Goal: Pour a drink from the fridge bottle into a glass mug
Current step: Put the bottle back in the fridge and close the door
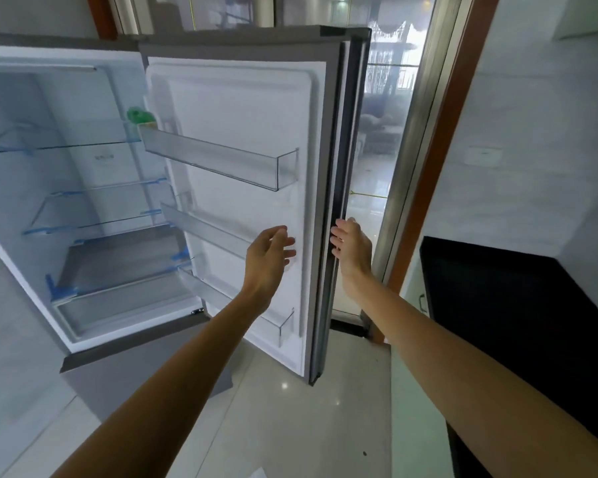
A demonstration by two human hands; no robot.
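Fridge door [242, 108] is standing wide open ahead of you, its white liner facing you and carrying three clear bins, one above another. Your left hand [268, 253] is hovering just in front of the liner near the middle bin [204, 229], fingers loosely spread and holding nothing. Your right hand [351, 246] is lying with straight fingers against the door's outer edge, not curled round it.

The bottle [140, 116] is showing only as a green top at the hinge end of the top bin [218, 160], well apart from both hands. The bin wall is covering its body, so you cannot tell whether it is standing in the bin or on the glass shelf [66, 139] behind.

A pale glossy tiled floor [290, 408] is spreading under you. A black countertop [515, 305] is running along your right, and a glass sliding door [384, 132] in a brown frame [439, 167] is standing behind the fridge door.
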